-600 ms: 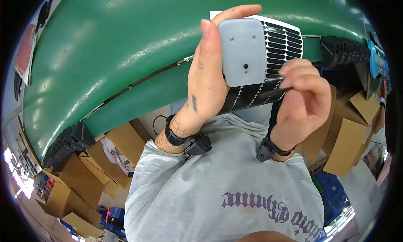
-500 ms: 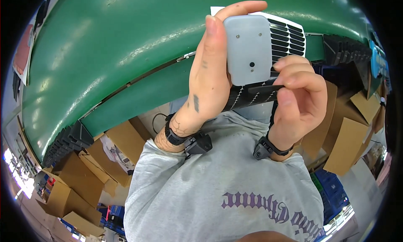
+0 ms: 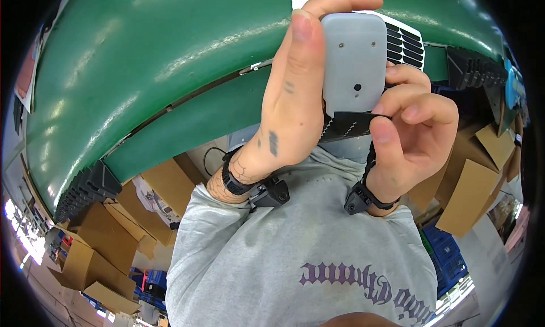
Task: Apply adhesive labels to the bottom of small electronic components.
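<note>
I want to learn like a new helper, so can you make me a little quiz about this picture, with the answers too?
1. Pick one. What does the person's left hand hold?
A) a blue cup
B) a pale grey case with rounded corners
C) a shoe
2. True or false? The right hand pinches the edge of a black strip between thumb and finger.
3. Count. How many of the person's wrists wear a black strap?

Key: 1: B. 2: True. 3: Two, one on each arm.
</note>
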Motion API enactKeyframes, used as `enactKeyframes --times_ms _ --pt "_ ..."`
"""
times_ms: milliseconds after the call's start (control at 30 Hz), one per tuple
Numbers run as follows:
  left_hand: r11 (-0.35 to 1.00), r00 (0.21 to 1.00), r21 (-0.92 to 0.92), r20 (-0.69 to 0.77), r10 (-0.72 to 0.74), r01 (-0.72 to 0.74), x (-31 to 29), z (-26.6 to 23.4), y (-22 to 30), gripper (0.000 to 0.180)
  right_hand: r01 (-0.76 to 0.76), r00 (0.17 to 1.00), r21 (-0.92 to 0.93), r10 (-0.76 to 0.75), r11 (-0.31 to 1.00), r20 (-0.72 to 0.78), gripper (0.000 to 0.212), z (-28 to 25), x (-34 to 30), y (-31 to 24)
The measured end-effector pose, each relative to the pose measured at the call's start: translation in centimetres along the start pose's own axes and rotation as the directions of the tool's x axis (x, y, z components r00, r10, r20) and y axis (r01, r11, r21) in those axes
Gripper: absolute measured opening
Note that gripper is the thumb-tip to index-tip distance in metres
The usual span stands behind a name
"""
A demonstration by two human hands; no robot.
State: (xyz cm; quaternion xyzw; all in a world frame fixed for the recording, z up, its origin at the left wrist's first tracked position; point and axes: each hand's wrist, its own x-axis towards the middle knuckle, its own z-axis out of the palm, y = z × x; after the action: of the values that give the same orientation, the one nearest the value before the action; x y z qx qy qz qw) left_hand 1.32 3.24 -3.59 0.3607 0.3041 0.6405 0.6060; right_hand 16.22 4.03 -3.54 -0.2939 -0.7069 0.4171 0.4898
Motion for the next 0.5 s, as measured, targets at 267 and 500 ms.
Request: enactKeyframes --times_ms 267,500 --pt "1.0 1.0 0.017 -0.01 0.007 -0.007 -0.09 -0.02 -0.1 0.067 -0.021 0.999 -0.021 0.02 1.0 -0.029 0.031 0.15 0.0 -0.1" --pt "0.999 1.0 0.032 -0.017 0.016 -0.016 -0.17 -0.03 -0.18 0.067 -0.014 0.999 -0.036 0.013 0.999 -0.035 0.031 0.17 -0.06 -0.08"
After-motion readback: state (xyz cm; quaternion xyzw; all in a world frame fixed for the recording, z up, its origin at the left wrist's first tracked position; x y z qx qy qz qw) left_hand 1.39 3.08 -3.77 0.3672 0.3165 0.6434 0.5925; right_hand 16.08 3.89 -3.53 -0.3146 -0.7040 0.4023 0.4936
